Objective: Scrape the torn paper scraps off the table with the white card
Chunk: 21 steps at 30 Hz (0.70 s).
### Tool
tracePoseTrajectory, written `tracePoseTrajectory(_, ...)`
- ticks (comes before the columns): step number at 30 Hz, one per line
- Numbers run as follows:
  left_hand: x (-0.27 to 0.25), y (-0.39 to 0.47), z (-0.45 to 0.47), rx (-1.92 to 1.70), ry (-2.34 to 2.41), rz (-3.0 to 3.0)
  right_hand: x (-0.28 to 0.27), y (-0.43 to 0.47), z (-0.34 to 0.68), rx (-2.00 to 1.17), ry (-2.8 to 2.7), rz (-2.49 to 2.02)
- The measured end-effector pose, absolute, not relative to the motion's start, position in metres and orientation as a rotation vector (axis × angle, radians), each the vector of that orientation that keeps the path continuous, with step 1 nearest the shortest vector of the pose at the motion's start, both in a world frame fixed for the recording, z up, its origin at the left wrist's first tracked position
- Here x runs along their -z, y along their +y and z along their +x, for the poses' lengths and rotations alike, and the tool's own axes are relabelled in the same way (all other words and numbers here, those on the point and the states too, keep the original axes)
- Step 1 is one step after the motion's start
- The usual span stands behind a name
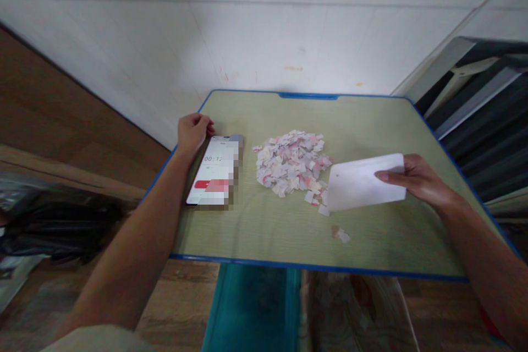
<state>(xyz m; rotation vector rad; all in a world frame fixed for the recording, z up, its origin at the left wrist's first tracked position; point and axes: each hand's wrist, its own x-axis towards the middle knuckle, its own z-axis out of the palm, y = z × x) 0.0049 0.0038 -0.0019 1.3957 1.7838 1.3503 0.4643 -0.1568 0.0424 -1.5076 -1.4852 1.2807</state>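
- The person's right hand [423, 179] has a closed grip on a white card [365, 181], thumb on top, at the card's right end.
- The card is tilted over the surface [371, 126], its left edge at the right fringe of a heap of paper scraps [291, 162] (mostly white, some pinkish); whether they touch cannot be told.
- A few loose scraps [341, 235] lie apart from the heap, nearer the front edge.
- The left hand [193, 133] is at the surface's left side, fingers curled; how far its grip is closed, or on what, cannot be told.
- Just beside that hand lies a phone [210, 170], screen up, with a red button and partly pixelated.
- Below the front edge stands a teal container [256, 308].
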Motion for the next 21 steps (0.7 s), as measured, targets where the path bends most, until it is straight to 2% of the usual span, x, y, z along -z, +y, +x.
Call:
tracePoseTrajectory(8, 0.006, 0.005, 0.002, -1.354, 1.781, 1.424, -0.048, -0.158, 0.481, -1.213, -1.44, -1.593)
tracePoseTrajectory(12, 0.003, 0.004, 0.004, -1.356, 1.783, 1.403, -0.054, -0.162, 0.488, -1.314, -1.5, -1.594)
tracePoseTrajectory(17, -0.003, 0.0, 0.007, -1.363, 1.778, 1.369, -0.049, -0.164, 0.475, -1.239, -1.427, -1.543)
tracePoseTrajectory(21, -0.003, -0.001, 0.008, -1.366, 1.78, 1.362, -0.044, -0.162, 0.466, -1.331, -1.469, -1.521)
